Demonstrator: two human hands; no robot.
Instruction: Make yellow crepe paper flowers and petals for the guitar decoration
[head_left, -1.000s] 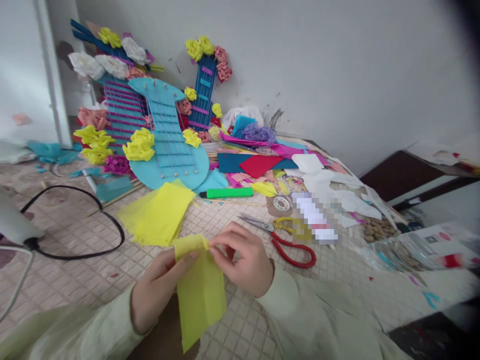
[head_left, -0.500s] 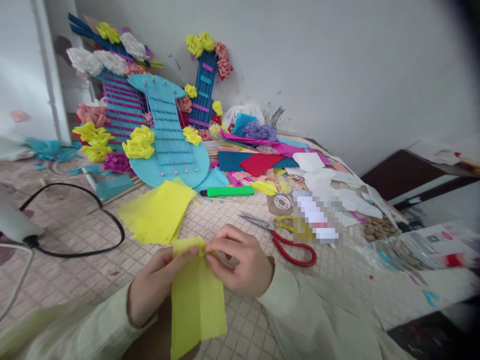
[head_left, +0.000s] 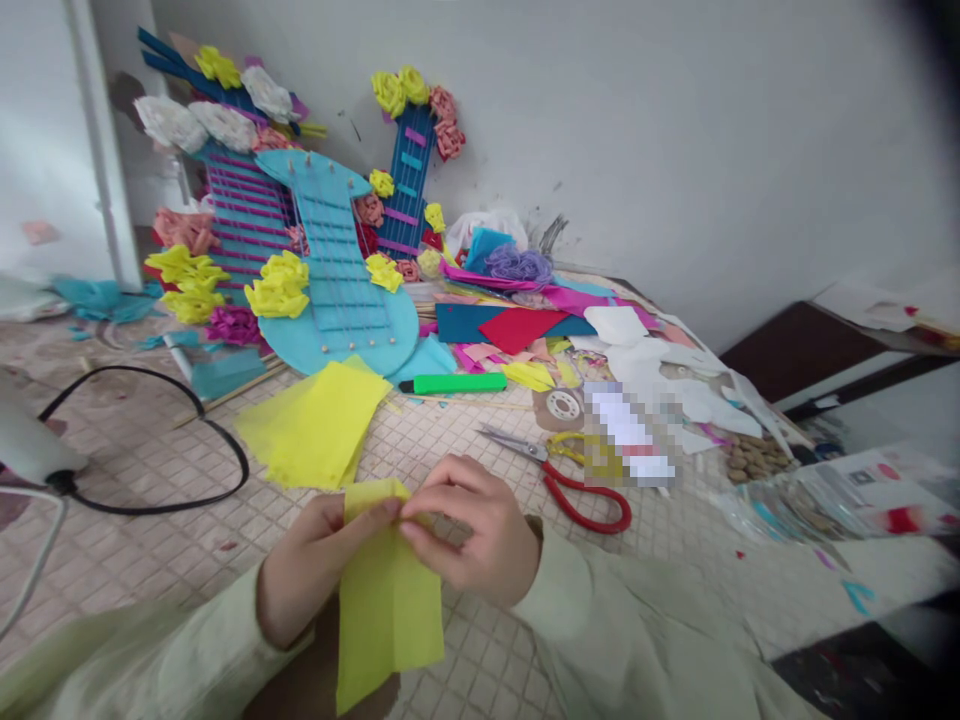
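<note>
A strip of yellow tissue paper (head_left: 386, 610) hangs between my two hands, low in the middle of the view. My left hand (head_left: 307, 570) pinches its top edge from the left, thumb on the front. From the right, my right hand (head_left: 469, 525) pinches the same top edge, where the paper is folded over. Both hands are closed on the paper, just above the tiled floor (head_left: 150, 540). A flat stack of yellow tissue sheets (head_left: 315, 425) lies beyond my hands.
Red-handled scissors (head_left: 577, 490) and yellow-handled scissors (head_left: 574, 450) lie right of my hands. A green marker (head_left: 454, 383), coloured paper scraps (head_left: 525, 325) and blue frames with paper flowers (head_left: 330, 270) stand behind. A black cable (head_left: 180, 480) loops at left. A dark low table (head_left: 810, 350) sits at right.
My right hand has shifted slightly left along the paper's top edge, closer to my left thumb. The strip now hangs a little further left and lower.
</note>
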